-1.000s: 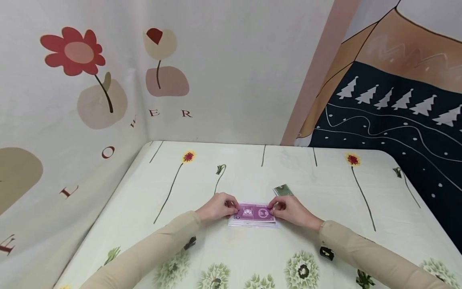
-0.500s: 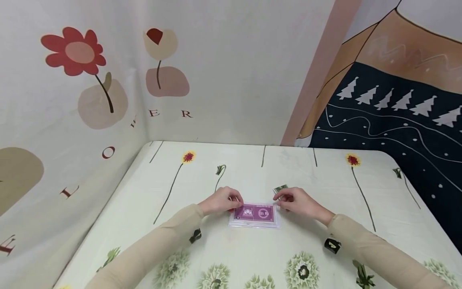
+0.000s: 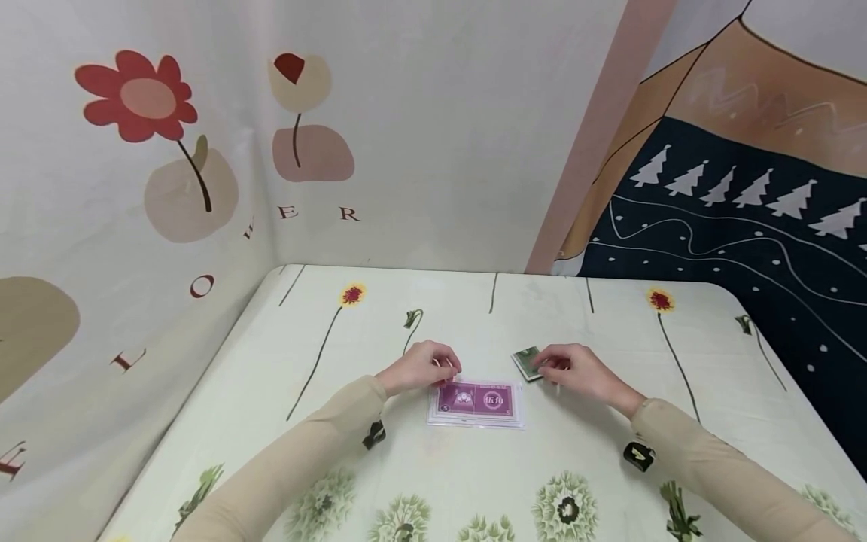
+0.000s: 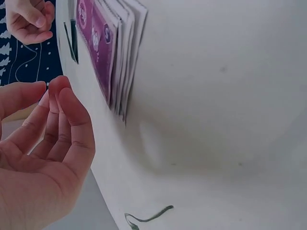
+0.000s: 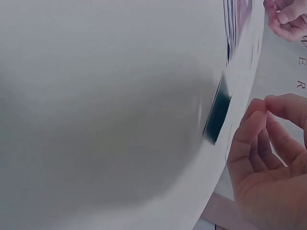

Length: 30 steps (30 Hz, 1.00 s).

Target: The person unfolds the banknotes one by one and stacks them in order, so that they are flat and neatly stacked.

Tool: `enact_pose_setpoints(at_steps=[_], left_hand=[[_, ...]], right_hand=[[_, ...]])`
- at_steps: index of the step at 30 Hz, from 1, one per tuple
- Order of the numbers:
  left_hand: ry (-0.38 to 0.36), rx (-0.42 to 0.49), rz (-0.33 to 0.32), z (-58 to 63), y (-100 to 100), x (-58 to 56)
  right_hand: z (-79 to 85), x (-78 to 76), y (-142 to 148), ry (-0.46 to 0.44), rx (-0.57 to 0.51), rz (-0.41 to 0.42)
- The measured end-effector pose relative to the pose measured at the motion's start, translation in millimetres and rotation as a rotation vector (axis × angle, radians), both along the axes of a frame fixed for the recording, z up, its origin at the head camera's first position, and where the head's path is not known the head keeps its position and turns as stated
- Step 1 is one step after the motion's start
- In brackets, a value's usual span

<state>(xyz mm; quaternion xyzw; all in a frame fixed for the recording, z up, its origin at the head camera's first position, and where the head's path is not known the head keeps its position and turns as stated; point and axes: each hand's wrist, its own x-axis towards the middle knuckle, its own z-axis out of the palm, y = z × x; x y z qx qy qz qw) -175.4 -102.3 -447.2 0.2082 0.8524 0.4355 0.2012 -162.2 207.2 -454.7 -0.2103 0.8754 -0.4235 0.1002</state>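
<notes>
A stack of purple banknotes (image 3: 476,399) in clear sleeves lies flat on the patterned tablecloth, several layers thick at its edge in the left wrist view. My left hand (image 3: 420,366) hovers by its far left corner, fingers loosely bent with nothing between them. Behind and to the right of the stack is a smaller green banknote bundle (image 3: 525,363), lying at a slant. My right hand (image 3: 576,370) is at the bundle's right side, its fingertips overlapping it in the head view. In the right wrist view, the thumb and fingers (image 5: 249,129) are bent and hold nothing, above the dark green bundle (image 5: 219,112).
White cloth with printed flowers covers the table (image 3: 474,467). A pale curtain (image 3: 440,150) with flower prints stands behind and to the left; a dark cloth with tree prints (image 3: 745,226) hangs at the right. Dark devices sit under both wrists.
Both hands have come away from the purple stack's far corners. The left lifted slightly back and the right moved right and back to the green bundle, while the stack stayed in place.
</notes>
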Motion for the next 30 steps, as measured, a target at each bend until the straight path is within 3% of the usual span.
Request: enact_pose_setpoints(at_steps=[12,18,30], left_hand=[[-0.01,0.023,0.008,-1.2,11.8,-8.1],[-0.069,0.078,0.029,0.4,23.1,-10.5],[-0.11,0.151,0.063,4.5,52.7,-19.8]], right_hand=[[-2.9,-2.9,6.6,0.1,0.039,-0.053],[-6.1,-5.2,8.4,0.094,0.043,-0.066],[-20.3,-10.5,6.4,0.085,0.111,-0.024]])
